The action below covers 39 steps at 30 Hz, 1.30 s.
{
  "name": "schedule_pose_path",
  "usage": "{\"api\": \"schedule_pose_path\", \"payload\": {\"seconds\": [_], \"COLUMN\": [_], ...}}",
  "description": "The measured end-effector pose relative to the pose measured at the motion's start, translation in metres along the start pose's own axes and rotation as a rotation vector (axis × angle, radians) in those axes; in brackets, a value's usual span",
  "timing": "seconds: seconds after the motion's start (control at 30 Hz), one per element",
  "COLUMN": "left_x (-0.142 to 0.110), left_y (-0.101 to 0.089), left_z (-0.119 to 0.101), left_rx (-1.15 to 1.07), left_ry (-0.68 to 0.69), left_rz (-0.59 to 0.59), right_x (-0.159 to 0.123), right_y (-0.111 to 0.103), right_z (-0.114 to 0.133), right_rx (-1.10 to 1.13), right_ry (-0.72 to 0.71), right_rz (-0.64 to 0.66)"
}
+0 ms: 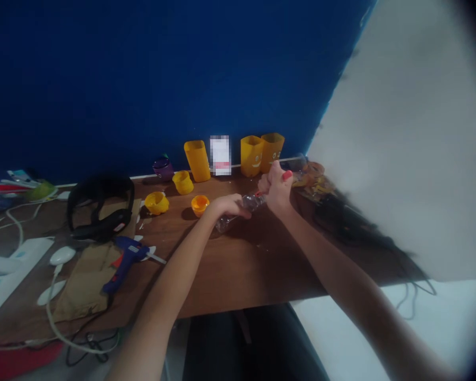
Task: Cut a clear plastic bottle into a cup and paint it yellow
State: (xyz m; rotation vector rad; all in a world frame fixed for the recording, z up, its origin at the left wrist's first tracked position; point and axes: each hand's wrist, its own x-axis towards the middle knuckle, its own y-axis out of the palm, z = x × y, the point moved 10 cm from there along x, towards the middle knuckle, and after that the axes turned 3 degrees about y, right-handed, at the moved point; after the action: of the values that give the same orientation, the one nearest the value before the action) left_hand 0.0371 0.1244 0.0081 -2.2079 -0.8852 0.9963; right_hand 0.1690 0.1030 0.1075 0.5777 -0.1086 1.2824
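Observation:
A clear plastic bottle (238, 210) lies tilted on the brown wooden desk (254, 264). My left hand (227, 206) is closed over its lower part and presses it to the desk. My right hand (276, 189) is a fist round a red-handled tool (286, 175) whose tip meets the bottle's upper end near my left hand. What kind of tool it is stays unclear. Both forearms reach in from the bottom of the view.
Yellow cut containers (197, 160) (262, 152) stand along the blue wall, with small yellow cups (156, 202) (200, 204) nearer. A blue glue gun (124, 260), black headphones (99, 209), brown cardboard (86, 280) and white cables lie left. Dark cords (353, 222) trail at the right edge.

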Motion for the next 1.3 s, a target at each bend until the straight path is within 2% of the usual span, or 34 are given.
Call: {"api": "schedule_pose_path", "payload": {"seconds": [0.1,0.3,0.4,0.53,0.73,0.93,1.13,1.3], "left_x": [0.001,0.004,0.004,0.003,-0.001,-0.002,-0.002,0.000], "left_y": [0.002,0.002,0.004,0.002,0.002,0.000,0.002,0.001], "left_z": [-0.008,-0.013,-0.013,-0.013,-0.017,-0.015,-0.016,-0.019], "left_rx": [0.076,0.092,0.072,0.044,0.034,0.021,0.084,0.172], "left_ry": [0.097,0.157,0.158,0.135,0.136,0.101,0.090,0.105], "left_rz": [0.022,0.036,0.052,0.042,0.061,0.039,0.051,0.036], "right_x": [-0.005,-0.013,-0.015,-0.015,-0.016,-0.015,-0.020,-0.025], "right_y": [-0.002,-0.001,0.000,-0.004,0.001,0.000,0.000,-0.011], "right_z": [0.002,0.006,0.008,0.003,0.004,0.002,0.006,0.004], "right_rx": [-0.004,0.069,0.086,-0.018,0.072,0.036,0.105,0.115], "right_ry": [-0.028,-0.062,-0.074,-0.044,-0.078,-0.059,-0.085,-0.101], "right_rz": [-0.011,0.022,0.039,0.001,0.042,0.007,0.034,-0.003]}}
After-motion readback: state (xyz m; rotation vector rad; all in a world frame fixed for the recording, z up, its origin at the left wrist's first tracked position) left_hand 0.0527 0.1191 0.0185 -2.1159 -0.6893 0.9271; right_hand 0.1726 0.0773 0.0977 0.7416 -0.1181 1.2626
